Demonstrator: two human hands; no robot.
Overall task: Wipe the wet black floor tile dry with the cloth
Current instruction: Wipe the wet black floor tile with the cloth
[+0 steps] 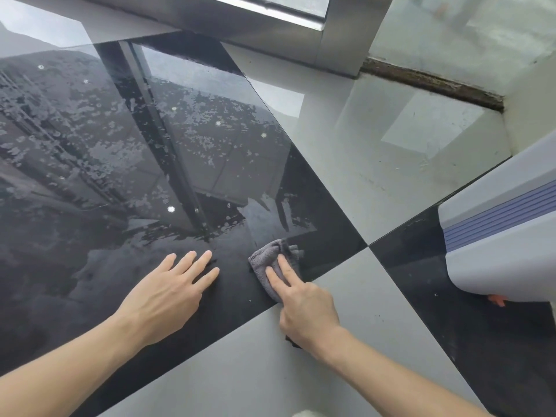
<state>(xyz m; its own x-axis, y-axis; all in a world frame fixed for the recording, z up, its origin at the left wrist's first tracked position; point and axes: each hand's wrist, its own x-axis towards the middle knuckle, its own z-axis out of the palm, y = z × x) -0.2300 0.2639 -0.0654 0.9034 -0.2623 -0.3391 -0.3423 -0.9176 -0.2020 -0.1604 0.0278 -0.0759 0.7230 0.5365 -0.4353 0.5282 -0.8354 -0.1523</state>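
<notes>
Water still beads across most of the black tile [126, 152], all of it lying up and leftward from the cloth [272, 266], which sits at the tile's near right edge. The right hand [304, 311] presses the cloth with straight fingers; whether the thumb grips it cannot be told. The left hand [168, 293] rests flat and released on the tile, left of the cloth. Judged so, wiping must sweep away from the cloth's corner.

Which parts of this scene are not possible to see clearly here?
- Head view: part of the grey cloth lies hidden under the right hand.
- The wet black tile is cut off by the left edge.
- The white and blue object is cut off by the right edge.
</notes>
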